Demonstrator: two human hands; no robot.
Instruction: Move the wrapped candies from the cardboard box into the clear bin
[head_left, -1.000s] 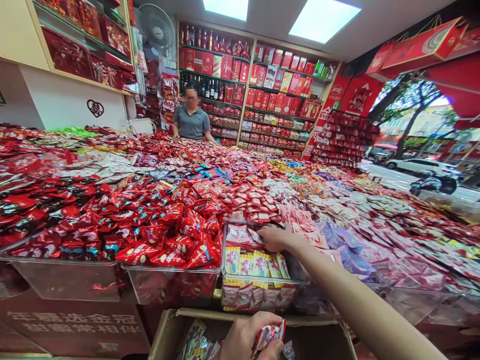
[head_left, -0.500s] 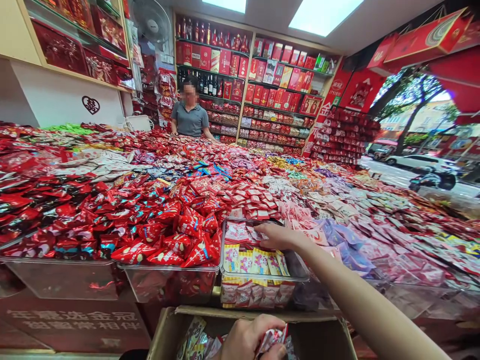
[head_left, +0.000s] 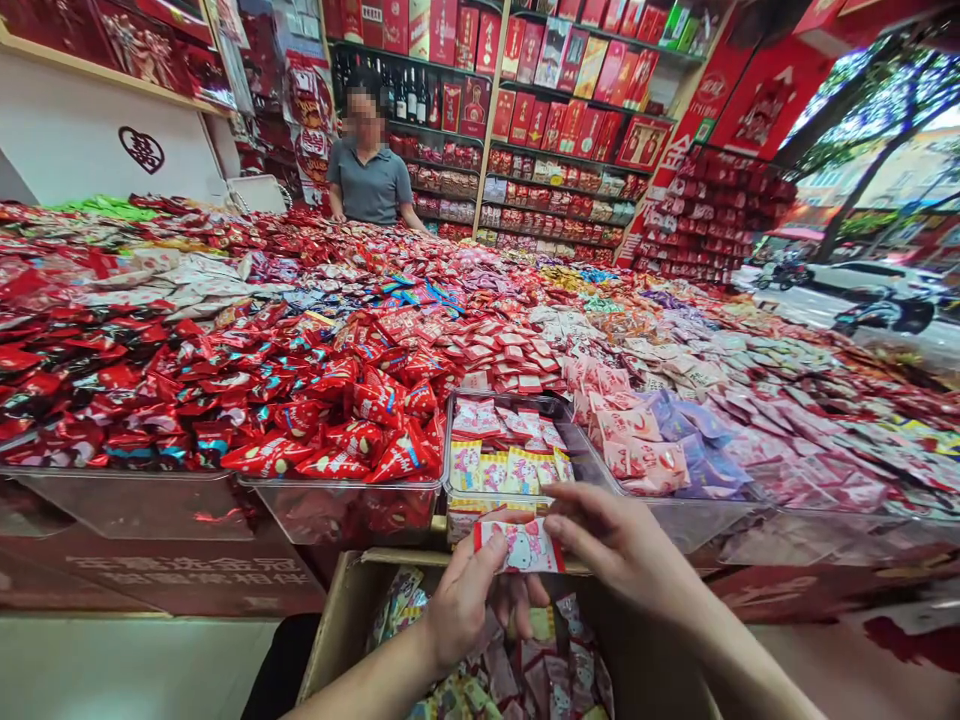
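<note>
The left hand (head_left: 466,590), low in the middle of the frame, has its grip closed on a small packet (head_left: 523,548) — thumb on top at the left end, fingers underneath. The right hand (head_left: 619,535) reaches in from the lower right. Its grip is partly open and holds nothing else, with the thumb up by the packet's right end; I cannot tell if that thumb touches it or is only very close.

The packet is white and pink with red ends and a cat face. It lies between the two hands, and its long side runs left to right, so one end points to each hand. The left hand is the nearer one.

Just above the hands sits a clear tub (head_left: 448,475), with yellow-and-white packets (head_left: 493,470) in front and red-and-white packets (head_left: 474,418) behind. Below the hands is a cardboard box (head_left: 335,605) with loose packets (head_left: 517,665) inside. Puffy red packets (head_left: 379,400) lie left of the tub — purple packets (head_left: 697,430) lie off to its right. In the upper left, a person (head_left: 371,185) in a grey shirt stands behind it all.
</note>
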